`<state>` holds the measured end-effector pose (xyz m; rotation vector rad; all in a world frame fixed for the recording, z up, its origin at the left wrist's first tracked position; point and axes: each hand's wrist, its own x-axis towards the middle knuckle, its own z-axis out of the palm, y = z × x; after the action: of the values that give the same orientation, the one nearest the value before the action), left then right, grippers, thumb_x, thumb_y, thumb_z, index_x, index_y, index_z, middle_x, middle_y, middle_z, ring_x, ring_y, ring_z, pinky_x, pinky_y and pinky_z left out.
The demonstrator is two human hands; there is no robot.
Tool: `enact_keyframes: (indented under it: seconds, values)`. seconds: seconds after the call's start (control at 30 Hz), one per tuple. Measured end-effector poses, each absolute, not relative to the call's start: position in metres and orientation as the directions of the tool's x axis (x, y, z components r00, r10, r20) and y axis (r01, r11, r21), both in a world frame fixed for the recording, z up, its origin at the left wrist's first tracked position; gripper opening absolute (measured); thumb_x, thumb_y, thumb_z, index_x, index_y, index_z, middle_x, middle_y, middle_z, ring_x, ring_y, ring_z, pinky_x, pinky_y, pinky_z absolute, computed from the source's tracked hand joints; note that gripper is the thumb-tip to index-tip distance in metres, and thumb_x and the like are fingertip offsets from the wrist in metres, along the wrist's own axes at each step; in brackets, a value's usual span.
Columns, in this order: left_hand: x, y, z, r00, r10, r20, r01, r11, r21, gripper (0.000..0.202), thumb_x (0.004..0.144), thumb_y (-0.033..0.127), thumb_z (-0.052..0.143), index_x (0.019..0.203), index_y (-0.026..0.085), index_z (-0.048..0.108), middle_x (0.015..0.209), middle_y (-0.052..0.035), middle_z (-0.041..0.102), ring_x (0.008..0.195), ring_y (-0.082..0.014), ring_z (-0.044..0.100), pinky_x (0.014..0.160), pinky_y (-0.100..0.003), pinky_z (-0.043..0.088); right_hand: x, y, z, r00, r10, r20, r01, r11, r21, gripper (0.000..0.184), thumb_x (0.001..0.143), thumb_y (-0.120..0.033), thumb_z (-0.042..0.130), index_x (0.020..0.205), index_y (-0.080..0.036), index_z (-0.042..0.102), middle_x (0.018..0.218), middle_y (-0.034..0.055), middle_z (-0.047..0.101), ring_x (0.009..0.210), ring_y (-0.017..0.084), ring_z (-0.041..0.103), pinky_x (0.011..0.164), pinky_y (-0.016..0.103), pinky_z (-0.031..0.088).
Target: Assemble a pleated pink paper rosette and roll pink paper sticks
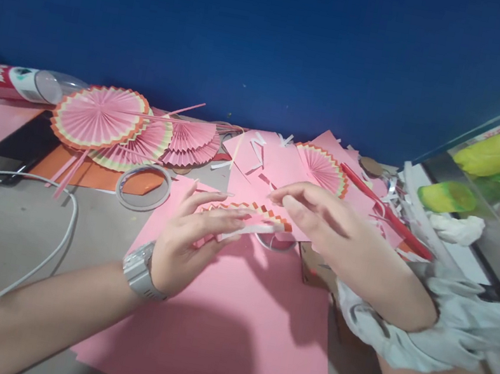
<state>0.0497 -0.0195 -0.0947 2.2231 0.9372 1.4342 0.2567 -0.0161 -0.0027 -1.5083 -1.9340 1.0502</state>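
Note:
A pleated paper fan piece, pink with an orange and pale yellow zigzag edge, is between my two hands, low over a large pink sheet. A white strip runs along its near side. My left hand, with a grey watch at the wrist, has its fingers and thumb about the pleated paper. Over the right end, my right hand bends loosely with its fingers apart and nothing visible in them; whether its fingertips touch the paper I cannot tell. A tape roll shows partly beneath.
Finished pleated rosettes lie at the back left beside a plastic bottle. Another tape roll sits near an orange sheet. A white cable loops across the left. At right are paper scraps and a long red object.

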Motion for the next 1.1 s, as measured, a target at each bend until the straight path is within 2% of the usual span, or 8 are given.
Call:
enact_keyframes:
  seconds: [0.1, 0.2, 0.3, 0.43, 0.67, 0.93, 1.1]
  values:
    - [0.049, -0.020, -0.094, 0.283, 0.664, 0.692, 0.366, -0.742, 0.562, 0.026, 0.080, 0.008, 0.059, 0.100, 0.025, 0.060, 0.106, -0.0011, 0.070, 0.114, -0.0194, 0.053, 0.109, -0.051, 0.025, 0.246, -0.019, -0.008, -0.244, 0.969, 0.042, 0.625, 0.190, -0.757, 0.024, 0.084, -0.043, 0.054, 0.097, -0.024, 0.056, 0.098, 0.0039, 0.063, 0.094, 0.021, 0.061, 0.080, 0.034, 0.050]
    - [0.050, -0.020, -0.094, 0.270, 0.672, 0.689, 0.371, -0.733, 0.570, 0.024, 0.080, 0.008, 0.061, 0.098, 0.024, 0.060, 0.105, -0.0012, 0.071, 0.113, -0.0190, 0.053, 0.110, -0.051, 0.023, 0.237, -0.023, -0.018, -0.227, 0.964, 0.136, 0.669, 0.256, -0.698, 0.035, 0.077, -0.040, 0.064, 0.105, -0.023, 0.052, 0.108, 0.0061, 0.059, 0.107, 0.024, 0.055, 0.087, 0.038, 0.048]
    - [0.050, -0.020, -0.095, 0.235, 0.683, 0.691, 0.353, -0.723, 0.594, 0.021, 0.080, 0.010, 0.061, 0.096, 0.024, 0.059, 0.102, -0.0016, 0.071, 0.113, -0.0191, 0.054, 0.109, -0.051, 0.023, 0.231, -0.026, -0.026, -0.236, 0.962, 0.141, 0.665, 0.265, -0.698, 0.039, 0.079, -0.036, 0.061, 0.112, -0.022, 0.048, 0.114, 0.0080, 0.057, 0.110, 0.024, 0.054, 0.087, 0.038, 0.048]
    - [0.052, -0.019, -0.097, 0.177, 0.718, 0.673, 0.316, -0.689, 0.652, 0.017, 0.081, 0.012, 0.061, 0.094, 0.023, 0.060, 0.099, -0.0019, 0.072, 0.108, -0.0185, 0.058, 0.110, -0.051, 0.023, 0.230, -0.025, -0.032, -0.222, 0.967, 0.128, 0.662, 0.246, -0.708, 0.045, 0.079, -0.034, 0.061, 0.118, -0.020, 0.044, 0.122, 0.0087, 0.053, 0.116, 0.022, 0.049, 0.096, 0.039, 0.043]
    - [0.053, -0.018, -0.099, 0.130, 0.727, 0.675, 0.264, -0.681, 0.683, 0.019, 0.081, 0.009, 0.060, 0.094, 0.023, 0.061, 0.097, -0.0018, 0.072, 0.106, -0.0192, 0.059, 0.108, -0.054, 0.025, 0.230, -0.024, -0.039, -0.205, 0.975, 0.091, 0.603, 0.199, -0.772, 0.039, 0.083, -0.040, 0.056, 0.116, -0.021, 0.046, 0.118, 0.0073, 0.054, 0.114, 0.021, 0.049, 0.093, 0.038, 0.043]
    - [0.054, -0.017, -0.100, 0.102, 0.721, 0.686, 0.255, -0.685, 0.682, 0.020, 0.081, 0.008, 0.058, 0.093, 0.024, 0.061, 0.095, -0.0003, 0.072, 0.105, -0.0200, 0.060, 0.105, -0.054, 0.031, 0.225, -0.024, -0.037, -0.234, 0.957, 0.169, 0.585, 0.277, -0.762, 0.018, 0.085, -0.023, 0.052, 0.103, -0.021, 0.052, 0.106, 0.0055, 0.056, 0.104, 0.019, 0.053, 0.092, 0.036, 0.042]
    - [0.054, -0.016, -0.100, 0.105, 0.717, 0.689, 0.276, -0.687, 0.672, 0.020, 0.082, 0.010, 0.058, 0.095, 0.025, 0.061, 0.095, 0.0001, 0.071, 0.105, -0.0196, 0.060, 0.100, -0.050, 0.038, 0.226, -0.024, -0.037, -0.231, 0.949, 0.217, 0.588, 0.313, -0.745, 0.024, 0.082, -0.017, 0.054, 0.105, -0.023, 0.051, 0.110, 0.0054, 0.054, 0.106, 0.020, 0.052, 0.097, 0.038, 0.040]
